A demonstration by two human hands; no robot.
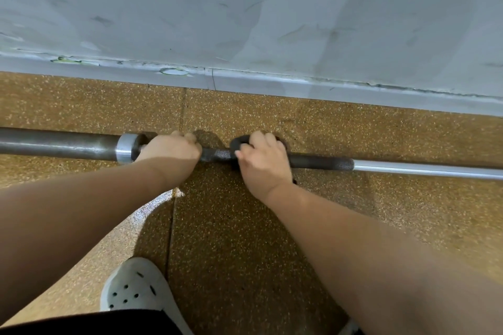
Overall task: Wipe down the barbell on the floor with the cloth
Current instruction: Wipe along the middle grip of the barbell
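On floor (245,239): barbell shaft (408,169) clasped by left hand (170,152) beside collar (125,147); dark cloth (239,142) clenched round shaft by right hand (262,163), just right of it.

floor (353,226) open near side | wall (245,8) blocks behind barbell (408,168)

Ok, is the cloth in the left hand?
No, the dark cloth is under the right hand, against the barbell; the left hand grips the metal directly.

Grey barbell (408,168) flat, dark cloth (239,142) perhaps wrapped
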